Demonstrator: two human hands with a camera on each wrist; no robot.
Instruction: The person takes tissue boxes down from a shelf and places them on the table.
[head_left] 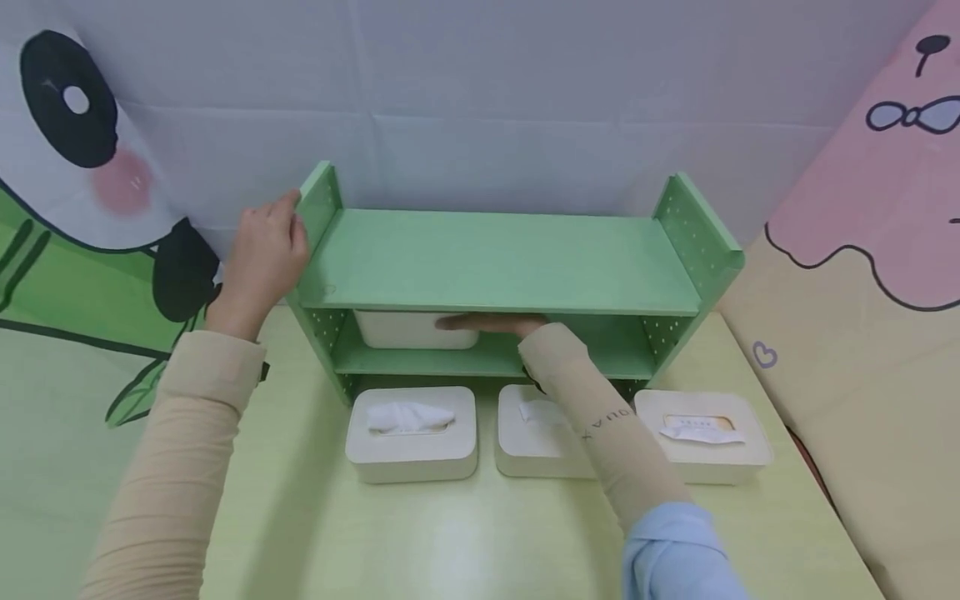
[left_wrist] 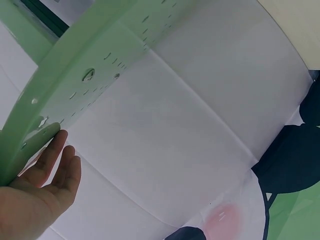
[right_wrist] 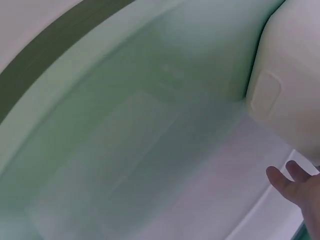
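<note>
A green two-tier shelf [head_left: 495, 258] stands against the cloth-covered wall. At its upper left, my left hand [head_left: 266, 254] grips the edge of the side panel [left_wrist: 95, 80]; in the left wrist view its fingers lie along the panel's outer face. My right hand [head_left: 498, 323] reaches under the top board and holds the right part of a white tissue box [head_left: 397, 331]. This box sits at the left of the lower tier. Separated fingertips [right_wrist: 280, 182] show beside the box [right_wrist: 287, 65] in the right wrist view; most of that hand is cut off there.
In front of the shelf are three more white tissue boxes, at left [head_left: 408, 458], middle [head_left: 525, 446] and right [head_left: 705, 462], on a pale table [head_left: 450, 542]. The right sleeve partly covers the middle one. Cartoon-printed cloth [head_left: 487, 92] hangs behind.
</note>
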